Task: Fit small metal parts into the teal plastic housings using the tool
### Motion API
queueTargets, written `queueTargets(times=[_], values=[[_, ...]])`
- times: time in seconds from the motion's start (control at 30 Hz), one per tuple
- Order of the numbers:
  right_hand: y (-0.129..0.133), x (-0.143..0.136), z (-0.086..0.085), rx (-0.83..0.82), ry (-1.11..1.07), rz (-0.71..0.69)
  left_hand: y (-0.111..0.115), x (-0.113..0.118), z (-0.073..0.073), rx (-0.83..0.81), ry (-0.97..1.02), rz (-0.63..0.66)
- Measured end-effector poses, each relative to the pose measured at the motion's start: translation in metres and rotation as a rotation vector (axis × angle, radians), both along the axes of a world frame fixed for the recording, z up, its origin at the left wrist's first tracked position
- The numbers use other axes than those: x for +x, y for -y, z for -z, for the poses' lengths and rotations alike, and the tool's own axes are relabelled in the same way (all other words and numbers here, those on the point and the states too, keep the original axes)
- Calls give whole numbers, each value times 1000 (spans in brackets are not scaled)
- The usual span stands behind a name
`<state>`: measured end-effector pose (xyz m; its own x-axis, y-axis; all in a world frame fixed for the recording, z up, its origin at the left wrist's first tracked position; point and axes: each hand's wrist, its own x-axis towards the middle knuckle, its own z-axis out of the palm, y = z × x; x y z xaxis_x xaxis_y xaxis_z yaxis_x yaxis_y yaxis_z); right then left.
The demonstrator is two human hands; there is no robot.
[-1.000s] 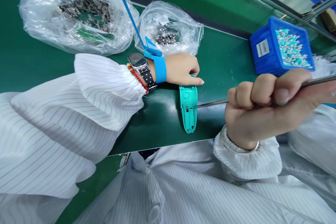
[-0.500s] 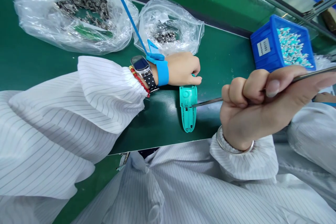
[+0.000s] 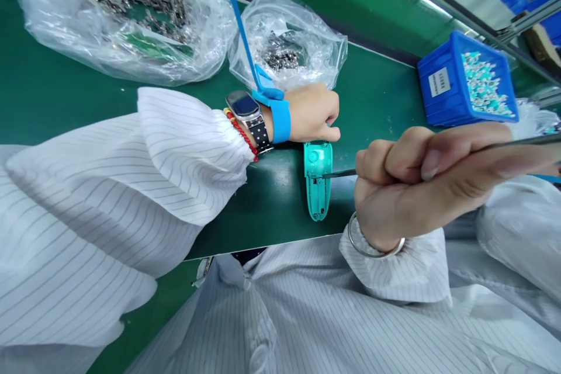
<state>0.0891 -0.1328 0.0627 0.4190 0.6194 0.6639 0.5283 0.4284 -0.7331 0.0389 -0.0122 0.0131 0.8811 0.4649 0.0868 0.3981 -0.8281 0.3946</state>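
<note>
1. the long, rounded teal plastic shell (image 3: 318, 187) lay on the smooth green tabletop (image 3: 372, 93), close to its near edge, with its hollow inner side facing up and its narrower end toward the person.
2. small black bits showed inside the shell, around its middle and near the narrow end.
3. the bare left hand (image 3: 313, 112) covered the far end of the shell, gripping it with bent fingers and an outstretched thumb; the fingertips were hidden.
4. the bare right hand (image 3: 416, 181) was wrapped around a long, thin grey metal tool (image 3: 339, 174), fingers folded tight, and the tool's tip reached the middle of the shell from the right side.
5. on the left wrist sat a flat blue band (image 3: 280, 120) with a blue cord, a dark-faced watch (image 3: 243, 104) on a dotted black strap, and a red braided bracelet (image 3: 245, 135).
6. a thin silver bangle (image 3: 377, 255) circled the right wrist.
7. beyond the left hand stood a small clear plastic bag (image 3: 322, 58) of metal pieces, beside a larger clear plastic bag (image 3: 56, 23) of similar pieces.
8. at the far right, a blue plastic bin (image 3: 438, 108) held many teal and white parts (image 3: 486, 85).
</note>
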Motion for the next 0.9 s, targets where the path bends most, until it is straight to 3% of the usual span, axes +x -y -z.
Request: queueTargets(times=[0.37, 0.47, 0.6, 0.67, 0.77, 0.9], values=[[-3, 8, -7, 27, -297, -68, -2, 1, 2, 13, 21, 37], [-2, 10, -1, -157, -155, 9, -2, 1, 2, 31, -5, 31], [-1, 12, 4, -441, 121, -129, -3, 2, 2, -1, 29, 22], [-1, 11, 4, -355, 130, -99, -4, 3, 3, -18, 59, 26], [-1, 8, 4, -177, 87, 90, -4, 2, 3, -32, 52, 20], [-1, 5, 5, -240, 219, 74, -2, 1, 2, -51, 55, -6]])
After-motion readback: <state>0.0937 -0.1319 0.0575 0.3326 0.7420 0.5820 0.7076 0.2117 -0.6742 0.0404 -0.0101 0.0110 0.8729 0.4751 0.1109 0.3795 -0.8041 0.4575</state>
